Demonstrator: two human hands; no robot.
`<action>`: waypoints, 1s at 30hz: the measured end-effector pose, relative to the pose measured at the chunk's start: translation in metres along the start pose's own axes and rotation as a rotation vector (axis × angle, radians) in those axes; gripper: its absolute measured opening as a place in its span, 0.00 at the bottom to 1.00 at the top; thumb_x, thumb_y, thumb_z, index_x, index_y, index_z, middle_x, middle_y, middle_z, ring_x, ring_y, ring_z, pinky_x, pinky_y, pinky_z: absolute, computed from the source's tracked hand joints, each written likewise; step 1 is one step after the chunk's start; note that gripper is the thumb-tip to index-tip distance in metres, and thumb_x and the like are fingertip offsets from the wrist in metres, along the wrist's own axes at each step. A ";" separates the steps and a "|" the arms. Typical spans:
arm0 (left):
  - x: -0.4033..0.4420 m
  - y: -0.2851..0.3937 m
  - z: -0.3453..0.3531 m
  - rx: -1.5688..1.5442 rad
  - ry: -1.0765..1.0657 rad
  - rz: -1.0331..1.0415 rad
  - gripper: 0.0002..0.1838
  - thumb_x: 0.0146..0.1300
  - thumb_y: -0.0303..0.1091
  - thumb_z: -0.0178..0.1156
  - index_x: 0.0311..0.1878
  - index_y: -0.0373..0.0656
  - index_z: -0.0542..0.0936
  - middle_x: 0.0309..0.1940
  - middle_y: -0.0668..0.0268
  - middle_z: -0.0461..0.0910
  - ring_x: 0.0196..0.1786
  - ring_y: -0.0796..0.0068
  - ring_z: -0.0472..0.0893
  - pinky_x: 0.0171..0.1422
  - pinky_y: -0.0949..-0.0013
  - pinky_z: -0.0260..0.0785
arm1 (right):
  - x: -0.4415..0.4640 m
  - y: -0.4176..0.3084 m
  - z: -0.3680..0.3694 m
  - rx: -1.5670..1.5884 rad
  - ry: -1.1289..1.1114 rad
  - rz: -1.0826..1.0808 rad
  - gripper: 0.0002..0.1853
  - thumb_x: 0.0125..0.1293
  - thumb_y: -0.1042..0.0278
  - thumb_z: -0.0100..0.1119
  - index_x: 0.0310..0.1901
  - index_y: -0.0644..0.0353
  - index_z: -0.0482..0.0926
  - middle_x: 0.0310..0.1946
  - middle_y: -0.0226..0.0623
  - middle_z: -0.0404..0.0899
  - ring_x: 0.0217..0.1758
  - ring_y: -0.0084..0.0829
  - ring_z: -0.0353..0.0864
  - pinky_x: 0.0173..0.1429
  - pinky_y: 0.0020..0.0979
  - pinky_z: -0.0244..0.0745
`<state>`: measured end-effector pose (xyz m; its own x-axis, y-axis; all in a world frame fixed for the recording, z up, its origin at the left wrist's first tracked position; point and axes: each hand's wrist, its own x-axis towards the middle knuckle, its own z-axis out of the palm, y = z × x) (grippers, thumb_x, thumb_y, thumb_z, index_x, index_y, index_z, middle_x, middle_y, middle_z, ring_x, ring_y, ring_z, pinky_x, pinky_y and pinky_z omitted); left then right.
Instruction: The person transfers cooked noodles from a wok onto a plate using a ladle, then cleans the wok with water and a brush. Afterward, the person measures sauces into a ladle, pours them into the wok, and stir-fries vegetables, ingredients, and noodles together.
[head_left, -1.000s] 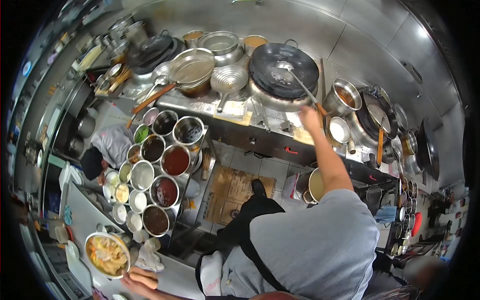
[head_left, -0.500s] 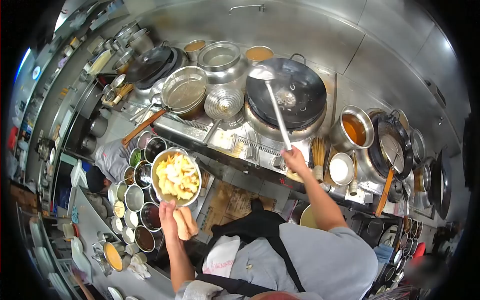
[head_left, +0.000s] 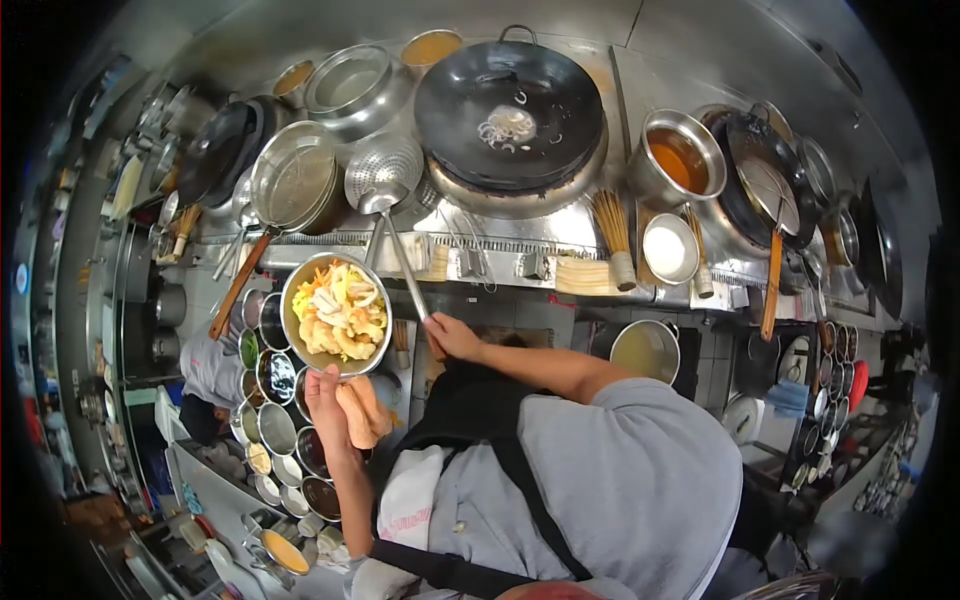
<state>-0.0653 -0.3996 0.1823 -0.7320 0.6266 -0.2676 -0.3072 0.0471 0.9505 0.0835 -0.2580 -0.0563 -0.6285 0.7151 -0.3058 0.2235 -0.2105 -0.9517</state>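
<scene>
My left hand [head_left: 325, 396] grips the near rim of a metal bowl [head_left: 290, 335]. Inside it are cut vegetables and pale yellow battered-looking pieces [head_left: 338, 312]. A folded tan bundle, probably a cloth [head_left: 365, 412], lies against the same hand. In my right hand [head_left: 455, 337] is the handle end of a long ladle [head_left: 405, 258]. The ladle's cup rests over or just above a round perforated skimmer [head_left: 384, 165] left of the wok. Sliced onion-like rings [head_left: 508, 126] and a little liquid lie in the black wok [head_left: 560, 90] on the burner.
A wire strainer [head_left: 293, 175] sits left of the skimmer. Right of the wok stand a bamboo brush [head_left: 612, 230], a pot of orange liquid [head_left: 682, 160] and a white bowl [head_left: 670, 248]. Several ingredient tins [head_left: 277, 428] are at lower left, near another person's grey sleeve [head_left: 212, 365].
My right hand has drawn the ladle from over the wok leftward and back to the skimmer. The view has turned and shifted. My left hand still holds the bowl.
</scene>
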 end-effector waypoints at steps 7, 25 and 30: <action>0.014 -0.005 0.004 0.325 -0.006 -0.044 0.04 0.66 0.32 0.61 0.37 0.43 0.77 0.34 0.73 0.79 0.38 0.85 0.74 0.45 0.78 0.67 | -0.032 0.150 -0.149 -1.282 0.019 0.032 0.11 0.56 0.63 0.59 0.35 0.59 0.84 0.46 0.46 0.81 0.52 0.42 0.80 0.55 0.42 0.75; 0.025 -0.032 0.037 0.203 -0.106 0.081 0.03 0.68 0.27 0.59 0.36 0.41 0.76 0.35 0.73 0.80 0.38 0.88 0.75 0.46 0.80 0.68 | -0.009 0.139 -0.211 -1.073 -0.201 0.415 0.26 0.65 0.48 0.56 0.57 0.58 0.77 0.48 0.50 0.82 0.52 0.49 0.81 0.57 0.44 0.75; 0.037 -0.043 0.021 0.159 -0.121 0.082 0.06 0.67 0.27 0.59 0.32 0.43 0.75 0.32 0.74 0.79 0.34 0.91 0.71 0.40 0.82 0.65 | -0.036 -0.022 -0.140 -0.550 0.298 0.012 0.19 0.63 0.52 0.63 0.45 0.58 0.75 0.34 0.46 0.82 0.39 0.47 0.83 0.45 0.45 0.76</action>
<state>-0.0665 -0.3626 0.1347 -0.6691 0.7219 -0.1766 -0.1430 0.1081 0.9838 0.2053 -0.1858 -0.0201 -0.4063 0.8869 -0.2199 0.6297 0.0974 -0.7707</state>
